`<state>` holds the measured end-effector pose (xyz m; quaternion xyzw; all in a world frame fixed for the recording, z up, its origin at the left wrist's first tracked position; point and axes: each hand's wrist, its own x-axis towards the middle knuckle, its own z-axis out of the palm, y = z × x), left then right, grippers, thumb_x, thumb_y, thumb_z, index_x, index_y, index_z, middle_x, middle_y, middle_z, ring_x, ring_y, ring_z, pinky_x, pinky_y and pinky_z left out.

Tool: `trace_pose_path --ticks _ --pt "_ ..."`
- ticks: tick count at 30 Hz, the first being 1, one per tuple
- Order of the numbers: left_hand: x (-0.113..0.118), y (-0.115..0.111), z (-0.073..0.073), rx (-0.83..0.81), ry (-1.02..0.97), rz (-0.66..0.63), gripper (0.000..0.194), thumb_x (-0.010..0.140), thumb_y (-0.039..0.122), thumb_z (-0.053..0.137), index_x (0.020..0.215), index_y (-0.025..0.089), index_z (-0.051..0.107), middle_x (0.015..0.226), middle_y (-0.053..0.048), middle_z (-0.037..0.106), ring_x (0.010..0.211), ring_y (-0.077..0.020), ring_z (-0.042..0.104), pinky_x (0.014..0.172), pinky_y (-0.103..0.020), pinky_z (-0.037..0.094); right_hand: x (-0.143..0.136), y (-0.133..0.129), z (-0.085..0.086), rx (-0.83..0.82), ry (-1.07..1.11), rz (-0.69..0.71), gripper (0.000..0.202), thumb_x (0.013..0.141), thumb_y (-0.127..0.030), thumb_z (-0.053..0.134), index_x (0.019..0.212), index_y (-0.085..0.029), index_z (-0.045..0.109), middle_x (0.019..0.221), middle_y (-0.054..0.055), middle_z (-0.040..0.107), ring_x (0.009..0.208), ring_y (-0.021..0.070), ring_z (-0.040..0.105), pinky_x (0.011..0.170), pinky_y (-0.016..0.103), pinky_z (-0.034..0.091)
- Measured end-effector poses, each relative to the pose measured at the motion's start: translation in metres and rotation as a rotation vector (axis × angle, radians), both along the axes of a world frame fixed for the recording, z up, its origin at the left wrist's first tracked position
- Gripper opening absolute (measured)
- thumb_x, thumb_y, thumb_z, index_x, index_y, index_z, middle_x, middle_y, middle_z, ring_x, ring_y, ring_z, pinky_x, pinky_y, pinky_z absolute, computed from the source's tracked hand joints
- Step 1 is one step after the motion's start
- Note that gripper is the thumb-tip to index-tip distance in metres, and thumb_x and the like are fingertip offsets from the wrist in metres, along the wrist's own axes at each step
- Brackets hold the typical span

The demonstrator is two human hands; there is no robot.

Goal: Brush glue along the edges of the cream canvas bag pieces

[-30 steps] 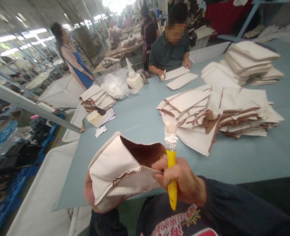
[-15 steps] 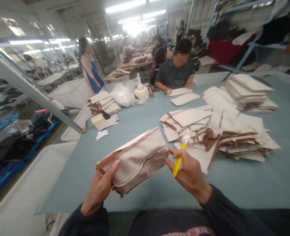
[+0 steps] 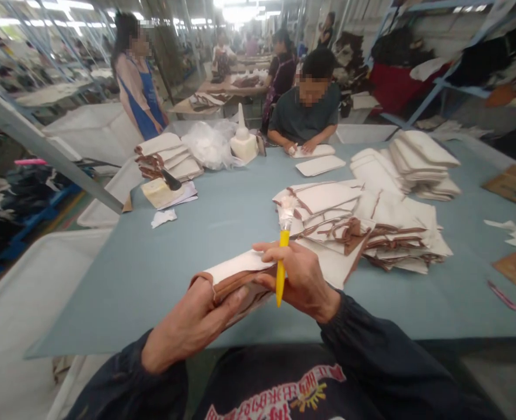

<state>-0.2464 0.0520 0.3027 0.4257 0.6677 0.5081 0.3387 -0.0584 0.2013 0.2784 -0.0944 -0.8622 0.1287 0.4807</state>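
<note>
"See the hands? The left hand [image 3: 199, 312] is closed around one end of that piece [image 3: 236, 267], thumb laid along it."

"And the right hand [image 3: 304, 274] pinches the other end while gripping the brush [image 3: 283, 239], bristles up. So the piece sits between both, over the near part of the tabletop [image 3: 188, 233]. I can't tell whether it touches."

"That doubled-up grip worries me. One twist of the wrist could tip those white-coated bristles onto the piece."

"Or onto the pile [image 3: 407, 224] just beyond. Whether the coating is wet, I can't say from here, but it could mark the cloth. And if the pinch loosened to steady the brush, the brown edges could slip out of line."

"The pile's the main obstacle, then, ahead and to the right."

"Yes, with the white stack [image 3: 424, 157] behind it. The far side is taken by the co-worker [image 3: 306, 119], hands on a flat panel [image 3: 314, 151]."

"On the left there's a scrap [image 3: 164, 218], the black-handled tool [image 3: 171, 179], then the bag [image 3: 209, 143] beside the bottle [image 3: 243, 143]."

"Those stand well apart from the hands."
</note>
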Motion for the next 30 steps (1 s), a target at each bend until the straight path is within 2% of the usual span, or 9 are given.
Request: trace_pose_path --ticks 3,7,10,14,17,21,24,26,30 --pt "0.003 0.0 -0.002 -0.05 -0.081 -0.042 0.016 0.077 0.034 0.078 0.089 0.023 0.078 0.065 -0.003 0.064 0.083 -0.0286 0.068 0.075 -0.035 0.058 -0.002 0.001 -0.008 -0.006 -0.025 0.054 0.02 0.105 -0.042 0.057 0.106 -0.022 0.056 0.094 0.006 0.079 0.084 0.0199 0.075 0.073 0.032 0.059" --pt "0.01 -0.001 0.001 -0.093 -0.121 -0.112 0.017 0.073 0.027 0.08 0.089 0.021 0.079 0.062 -0.002 0.064 0.076 -0.0273 0.067 0.064 -0.032 0.056 0.0 0.003 -0.017 0.023 -0.024 0.04 0.023 0.106 -0.043 0.053 0.1 -0.021 0.058 0.082 0.004 0.074 0.072 0.0178 0.07 0.066 0.029 0.053" --pt "0.016 0.003 0.005 -0.068 -0.125 -0.131 0.017 0.073 0.026 0.08 0.089 0.022 0.079 0.059 0.0 0.061 0.078 -0.0275 0.067 0.066 -0.033 0.057 -0.002 0.001 -0.024 0.011 -0.01 0.047 0.027 0.108 -0.043 0.047 0.095 -0.021 0.057 0.075 0.003 0.07 0.065 0.0157 0.065 0.062 0.027 0.049" --pt "0.014 0.009 0.012 -0.002 -0.01 -0.182 0.013 0.073 0.03 0.079 0.084 0.024 0.079 0.074 -0.003 0.069 0.085 -0.0277 0.066 0.077 -0.035 0.058 -0.004 -0.001 -0.028 0.004 0.029 0.051 0.026 0.109 -0.04 0.048 0.092 -0.022 0.056 0.065 -0.002 0.065 0.055 0.0124 0.059 0.056 0.025 0.043" --pt "0.002 0.011 0.011 -0.044 0.091 -0.271 0.015 0.077 0.036 0.076 0.082 0.022 0.077 0.086 -0.004 0.074 0.08 -0.0241 0.065 0.074 -0.032 0.056 -0.002 0.001 -0.027 0.018 0.044 0.002 0.023 0.109 -0.036 0.05 0.091 -0.022 0.054 0.065 -0.003 0.065 0.053 0.0111 0.059 0.054 0.024 0.042" --pt "-0.02 0.011 -0.01 -0.121 -0.071 -0.337 0.033 0.078 0.049 0.075 0.095 0.02 0.079 0.092 -0.007 0.075 0.089 -0.0288 0.066 0.078 -0.032 0.055 0.005 0.011 -0.022 0.02 0.035 -0.097 0.021 0.108 -0.035 0.051 0.091 -0.023 0.054 0.064 -0.003 0.064 0.051 0.0111 0.059 0.05 0.024 0.041" --pt "-0.029 0.012 -0.036 -0.156 -0.254 -0.173 0.044 0.075 0.062 0.075 0.096 0.023 0.08 0.098 -0.009 0.077 0.098 -0.0326 0.065 0.077 -0.032 0.055 0.013 0.02 -0.016 -0.02 0.05 -0.212 0.02 0.107 -0.037 0.053 0.091 -0.023 0.054 0.065 -0.003 0.063 0.05 0.0115 0.058 0.049 0.025 0.042" --pt "-0.032 0.013 -0.048 -0.169 -0.308 -0.13 0.054 0.075 0.074 0.071 0.092 0.024 0.081 0.093 -0.009 0.076 0.092 -0.0321 0.066 0.07 -0.032 0.054 0.018 0.025 -0.012 -0.068 0.086 -0.288 0.021 0.106 -0.038 0.054 0.09 -0.024 0.053 0.066 -0.003 0.061 0.051 0.012 0.057 0.05 0.025 0.043" --pt "-0.038 0.012 -0.049 -0.166 -0.373 -0.331 0.077 0.083 0.088 0.045 0.1 0.021 0.081 0.082 -0.009 0.073 0.074 -0.0262 0.062 0.066 -0.032 0.049 0.026 0.035 -0.012 -0.134 0.122 -0.377 0.023 0.105 -0.04 0.054 0.088 -0.025 0.052 0.068 -0.003 0.058 0.054 0.0142 0.056 0.053 0.027 0.046"
